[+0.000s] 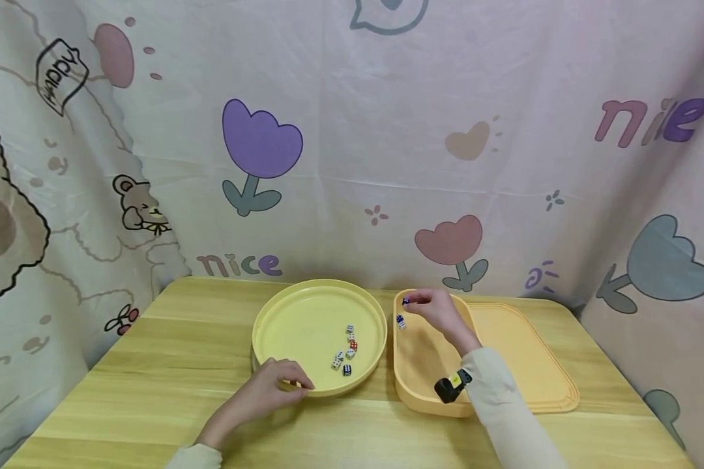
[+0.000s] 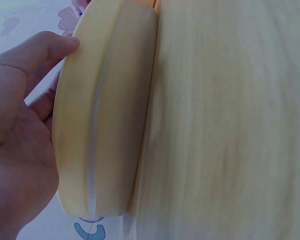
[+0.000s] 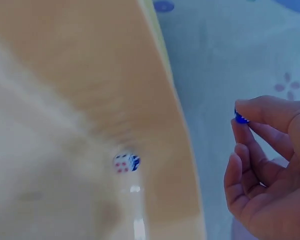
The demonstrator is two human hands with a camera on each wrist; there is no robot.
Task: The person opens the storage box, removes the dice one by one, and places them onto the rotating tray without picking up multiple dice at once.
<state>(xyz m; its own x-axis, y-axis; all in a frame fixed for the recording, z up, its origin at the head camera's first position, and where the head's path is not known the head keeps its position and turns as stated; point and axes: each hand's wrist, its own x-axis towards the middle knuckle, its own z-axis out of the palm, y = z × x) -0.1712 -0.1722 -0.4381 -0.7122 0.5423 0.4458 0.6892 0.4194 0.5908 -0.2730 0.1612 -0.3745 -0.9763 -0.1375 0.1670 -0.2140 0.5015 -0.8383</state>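
Between thumb and fingertips, my right hand [image 1: 437,311] pinches a blue die [image 3: 241,117] above the far left side of the orange bin [image 1: 425,355]. Inside that bin, a blue die [image 1: 399,318] and a white die [image 1: 401,325] sit close together by the left wall. My left hand [image 1: 270,389] holds the near rim of the round yellow tray [image 1: 293,326], its thumb [image 2: 65,45] against the outer side. Several white dice [image 1: 336,364], a red die [image 1: 354,346] and a dark blue die [image 1: 347,370] lie in the tray's right half.
A flat orange lid or tray [image 1: 522,358] lies on the wooden table [image 1: 170,365], right of the bin. A printed curtain [image 1: 352,163] hangs behind the table's far edge. A black wrist camera [image 1: 452,385] is worn at the right sleeve.
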